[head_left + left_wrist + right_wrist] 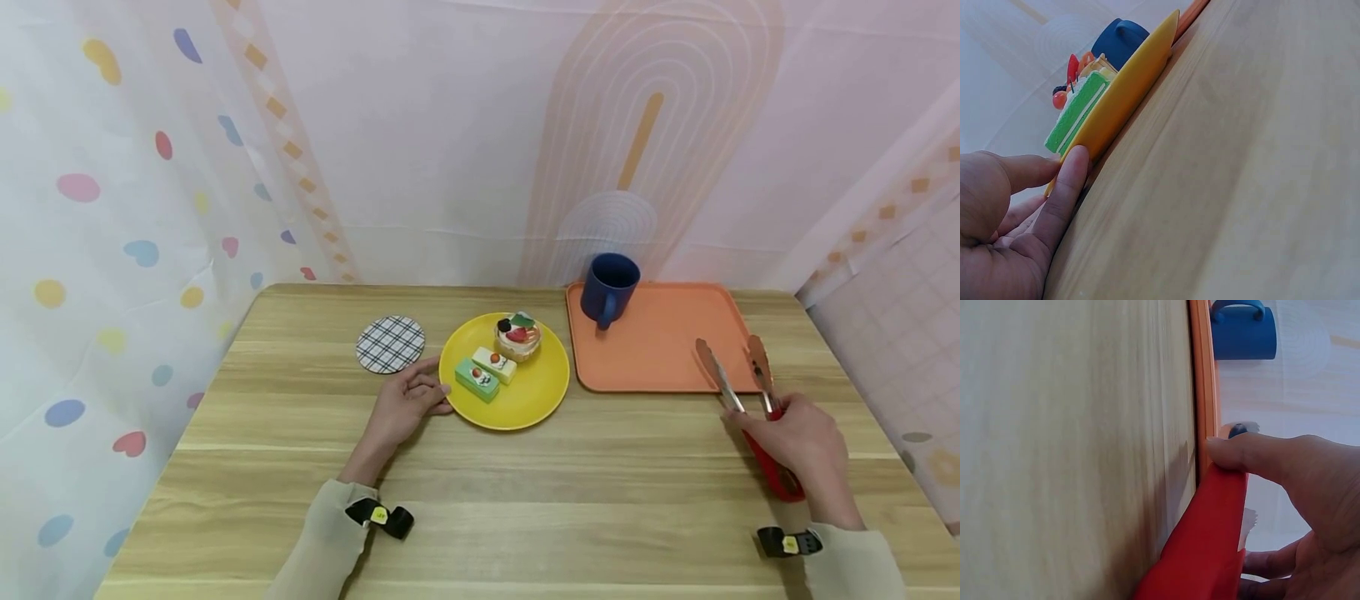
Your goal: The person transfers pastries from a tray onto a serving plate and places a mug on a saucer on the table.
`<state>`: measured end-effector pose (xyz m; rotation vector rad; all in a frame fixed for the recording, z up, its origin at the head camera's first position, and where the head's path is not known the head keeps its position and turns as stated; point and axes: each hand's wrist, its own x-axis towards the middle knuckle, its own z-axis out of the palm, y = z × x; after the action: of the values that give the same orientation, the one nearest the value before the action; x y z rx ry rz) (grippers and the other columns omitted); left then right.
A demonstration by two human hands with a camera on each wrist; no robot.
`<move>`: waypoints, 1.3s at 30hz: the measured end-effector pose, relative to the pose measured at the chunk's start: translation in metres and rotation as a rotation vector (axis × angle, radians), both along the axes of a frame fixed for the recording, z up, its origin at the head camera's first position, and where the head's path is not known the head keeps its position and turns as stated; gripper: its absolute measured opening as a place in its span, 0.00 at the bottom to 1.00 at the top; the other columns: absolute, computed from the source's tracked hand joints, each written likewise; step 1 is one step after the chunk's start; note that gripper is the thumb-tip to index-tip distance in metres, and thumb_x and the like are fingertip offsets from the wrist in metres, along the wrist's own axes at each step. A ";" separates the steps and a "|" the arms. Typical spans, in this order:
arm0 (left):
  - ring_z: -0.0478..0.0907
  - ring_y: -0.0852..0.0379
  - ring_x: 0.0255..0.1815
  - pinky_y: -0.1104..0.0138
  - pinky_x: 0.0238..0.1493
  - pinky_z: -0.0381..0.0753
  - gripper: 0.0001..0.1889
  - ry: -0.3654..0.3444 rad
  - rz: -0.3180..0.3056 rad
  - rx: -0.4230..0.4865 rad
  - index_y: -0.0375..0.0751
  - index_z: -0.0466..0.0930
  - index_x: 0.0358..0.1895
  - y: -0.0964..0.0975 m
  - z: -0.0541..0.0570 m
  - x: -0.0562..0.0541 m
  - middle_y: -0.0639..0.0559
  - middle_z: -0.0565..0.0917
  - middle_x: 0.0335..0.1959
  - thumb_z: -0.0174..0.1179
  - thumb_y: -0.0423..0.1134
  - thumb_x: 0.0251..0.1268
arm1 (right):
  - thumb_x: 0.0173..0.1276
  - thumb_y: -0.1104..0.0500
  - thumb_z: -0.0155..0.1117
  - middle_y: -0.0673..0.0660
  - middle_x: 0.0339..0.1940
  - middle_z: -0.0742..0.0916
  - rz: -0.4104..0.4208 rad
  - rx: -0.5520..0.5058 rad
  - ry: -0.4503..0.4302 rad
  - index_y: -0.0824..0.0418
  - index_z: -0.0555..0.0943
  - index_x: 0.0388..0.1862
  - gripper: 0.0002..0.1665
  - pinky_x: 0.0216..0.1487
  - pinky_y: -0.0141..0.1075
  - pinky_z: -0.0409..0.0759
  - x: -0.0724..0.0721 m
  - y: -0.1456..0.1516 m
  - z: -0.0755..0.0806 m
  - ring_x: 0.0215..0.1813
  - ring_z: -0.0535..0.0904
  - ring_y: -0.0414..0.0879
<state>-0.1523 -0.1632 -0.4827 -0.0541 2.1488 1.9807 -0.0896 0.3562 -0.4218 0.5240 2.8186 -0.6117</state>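
Note:
With thumb and fingers, my left hand [405, 406] pinches the left rim of a yellow plate [528, 400]. The plate bears a green cake slice [477, 381], a cream-coloured cake slice [495, 366] and a fruit tart [517, 337]. In the left wrist view the plate [1125, 103] lies low over the wood. At the right, my right hand [806, 442] grips tongs [772, 467] by their red handles. Their two metal arms stand apart, tips over the right front part of an orange tray [652, 358]. The right wrist view shows a red handle [1204, 531] beneath the thumb.
A dark blue mug [609, 287] stands upright on the tray's back left corner. A round checked coaster [390, 343] lies left of the plate. Behind the wooden table [562, 500] hangs a patterned cloth [420, 150], with a dotted one at the left.

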 end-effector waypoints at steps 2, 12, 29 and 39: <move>0.88 0.58 0.38 0.63 0.45 0.94 0.28 0.001 0.001 0.003 0.40 0.70 0.73 0.000 0.000 0.000 0.40 0.81 0.44 0.62 0.28 0.72 | 0.62 0.23 0.64 0.62 0.29 0.81 -0.002 -0.001 -0.020 0.76 0.72 0.50 0.54 0.20 0.36 0.73 -0.001 0.001 0.000 0.32 0.78 0.54; 0.87 0.60 0.37 0.64 0.45 0.94 0.28 0.006 -0.002 0.012 0.40 0.70 0.73 0.001 0.001 0.001 0.41 0.81 0.44 0.62 0.27 0.72 | 0.61 0.21 0.62 0.64 0.33 0.81 -0.017 -0.007 -0.071 0.78 0.69 0.56 0.59 0.21 0.37 0.74 0.001 0.002 0.003 0.33 0.79 0.55; 0.87 0.59 0.38 0.64 0.45 0.94 0.28 -0.006 0.004 0.008 0.39 0.69 0.73 0.003 -0.001 0.001 0.41 0.82 0.44 0.62 0.28 0.72 | 0.70 0.29 0.60 0.74 0.45 0.82 0.079 -0.036 0.014 0.85 0.52 0.74 0.66 0.28 0.35 0.77 0.000 0.002 0.005 0.43 0.80 0.62; 0.87 0.59 0.37 0.64 0.44 0.94 0.27 0.001 0.021 -0.014 0.38 0.70 0.73 0.004 0.004 0.003 0.39 0.82 0.45 0.61 0.28 0.72 | 0.73 0.36 0.62 0.85 0.63 0.72 0.138 -0.057 0.192 0.85 0.57 0.74 0.58 0.47 0.65 0.83 0.001 -0.014 0.008 0.57 0.74 0.77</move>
<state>-0.1490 -0.1593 -0.4784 -0.0781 2.1717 1.9783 -0.0886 0.3425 -0.4142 0.2711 2.9735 -0.7477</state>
